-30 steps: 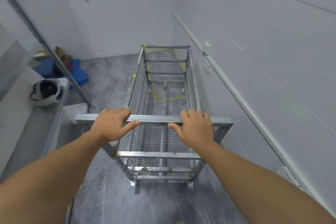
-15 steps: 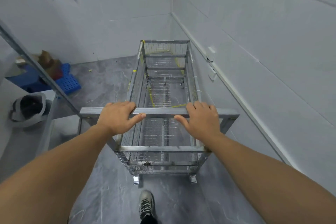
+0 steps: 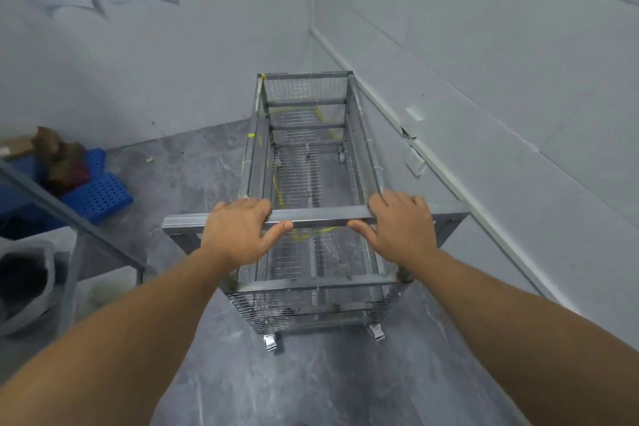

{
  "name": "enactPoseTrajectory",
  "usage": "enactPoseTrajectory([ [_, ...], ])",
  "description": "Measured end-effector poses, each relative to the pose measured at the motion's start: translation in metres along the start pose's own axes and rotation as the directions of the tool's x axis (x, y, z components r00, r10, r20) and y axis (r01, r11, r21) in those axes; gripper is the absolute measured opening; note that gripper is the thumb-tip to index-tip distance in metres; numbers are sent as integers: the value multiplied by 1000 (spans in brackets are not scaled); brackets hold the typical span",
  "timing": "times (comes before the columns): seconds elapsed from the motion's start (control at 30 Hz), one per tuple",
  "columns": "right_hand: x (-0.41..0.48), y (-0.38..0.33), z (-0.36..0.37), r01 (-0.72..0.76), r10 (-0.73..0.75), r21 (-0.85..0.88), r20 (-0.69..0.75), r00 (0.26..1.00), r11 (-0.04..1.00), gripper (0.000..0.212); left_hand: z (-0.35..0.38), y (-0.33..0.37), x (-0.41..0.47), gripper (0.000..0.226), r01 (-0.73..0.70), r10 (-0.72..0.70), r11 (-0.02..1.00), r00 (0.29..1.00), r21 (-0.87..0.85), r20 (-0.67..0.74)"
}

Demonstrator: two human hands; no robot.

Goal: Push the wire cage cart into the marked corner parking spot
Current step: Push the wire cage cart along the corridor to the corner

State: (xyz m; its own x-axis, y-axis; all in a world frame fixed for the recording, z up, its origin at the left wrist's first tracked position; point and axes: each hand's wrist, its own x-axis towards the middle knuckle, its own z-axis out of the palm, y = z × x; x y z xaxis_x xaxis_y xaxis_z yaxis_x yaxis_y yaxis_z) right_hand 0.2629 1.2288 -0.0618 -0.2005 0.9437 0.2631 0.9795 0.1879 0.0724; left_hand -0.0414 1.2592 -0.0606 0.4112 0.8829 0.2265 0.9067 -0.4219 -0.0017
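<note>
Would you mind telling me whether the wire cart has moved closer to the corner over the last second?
Yes. The wire cart has rolled forward toward the back wall; its far end now sits nearer the corner, over the yellow floor tape.

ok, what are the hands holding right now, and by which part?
Both hold the wire cage cart by its top handle bar: left hand left of centre, right hand right of centre, fingers over the bar, thumbs on its near side.

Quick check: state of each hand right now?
Left hand: closed on the cart's handle bar.
Right hand: closed on the same handle bar.
</note>
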Motion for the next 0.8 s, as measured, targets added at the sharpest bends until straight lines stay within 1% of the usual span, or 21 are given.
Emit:
enactPoseTrajectory([
  [0.17, 40, -1, 11, 11, -11, -2, -8, 1000, 1000, 69, 7, -27, 31, 50, -9, 9, 1000, 1000, 8, -15],
  [0.3, 78, 1, 20, 19, -19, 14, -10, 1000, 1000, 64, 13, -44, 61, 51, 13, -13, 1000, 1000, 10, 9],
  [0.5, 136, 22, 35, 28, -29, 12, 29, 999, 1000, 65, 24, -60, 117, 55, 41, -41, 999, 997, 15, 61],
  [0.8, 220, 52, 59, 53, -53, 8, 63, 997, 999, 68, 40, -84, 196, 62, 55, -56, 998, 998, 35, 39],
])
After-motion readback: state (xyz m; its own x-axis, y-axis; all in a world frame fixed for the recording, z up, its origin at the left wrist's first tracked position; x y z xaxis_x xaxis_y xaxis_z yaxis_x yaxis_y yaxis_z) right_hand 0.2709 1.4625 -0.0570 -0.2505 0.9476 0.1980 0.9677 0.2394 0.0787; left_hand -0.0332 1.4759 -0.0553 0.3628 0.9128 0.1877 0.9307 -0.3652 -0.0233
